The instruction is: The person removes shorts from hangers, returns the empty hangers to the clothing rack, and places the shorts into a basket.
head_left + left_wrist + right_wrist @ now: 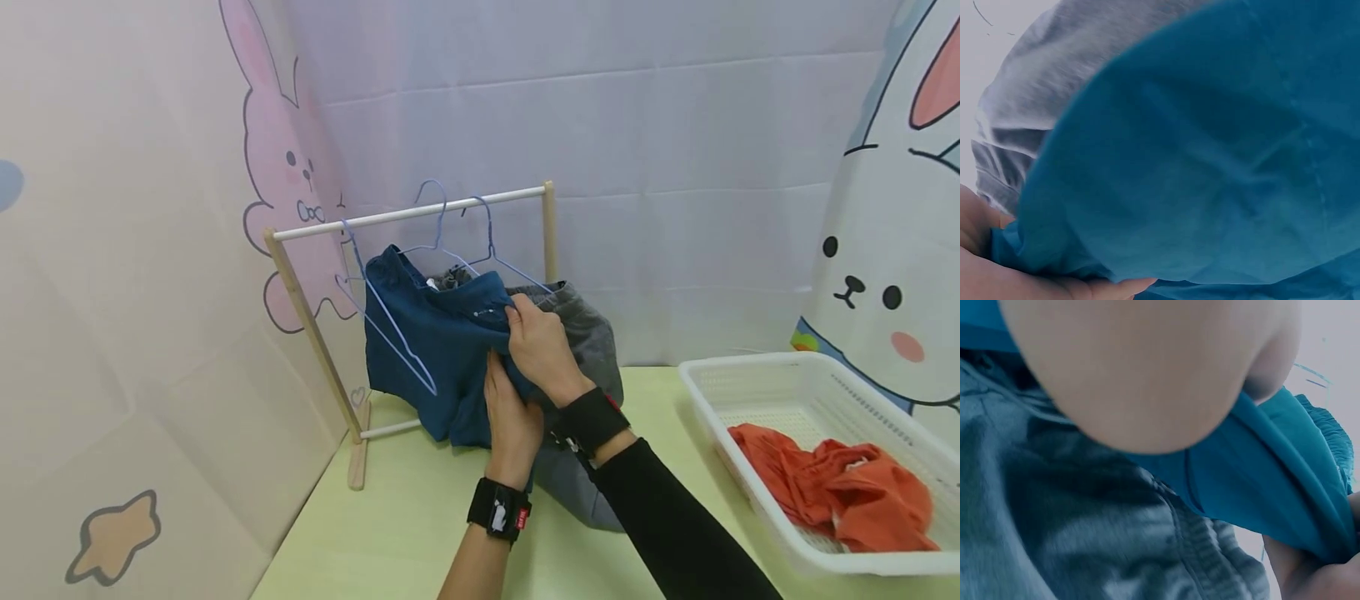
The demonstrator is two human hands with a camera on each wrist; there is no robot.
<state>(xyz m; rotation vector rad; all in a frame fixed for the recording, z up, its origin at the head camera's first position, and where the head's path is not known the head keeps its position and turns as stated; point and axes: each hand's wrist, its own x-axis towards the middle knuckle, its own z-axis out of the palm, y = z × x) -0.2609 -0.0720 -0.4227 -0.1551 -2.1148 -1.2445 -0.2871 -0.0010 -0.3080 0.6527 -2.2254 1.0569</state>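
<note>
A white plastic rectangular basket with perforated walls (750,510) stands on the pale green tabletop (600,562) at the far right, holding a crumpled orange-red cloth garment (847,492); some of its mesh floor shows behind the cloth. The black wristband on the left wrist (482,510) bears a white figure and a small red tag (522,518) with lettering too small to read; a touch of red also shows on the black wristband on the right wrist (595,423). A short pale line of stitching marks the dark blue cloth garment (427,342) near its top edge. That blue garment is at the wooden rack with white rods (311,321), in front of a grey cloth garment with a gathered waistband (592,333). The right hand (546,346) pinches the blue top edge between thumb and curled fingers; the left hand (513,421), lower down, grips a fold of the same cloth. A light blue wire hanger (390,321) crosses the blue front, while two similar hangers, a middle one (441,218) and a right one (491,237), rise behind; how the middle one meets the garments is hidden. Both hands and the black right sleeve (667,521) partly cover the grey garment. Pale cloth hangings with cartoon animals (862,233) enclose the scene.
</note>
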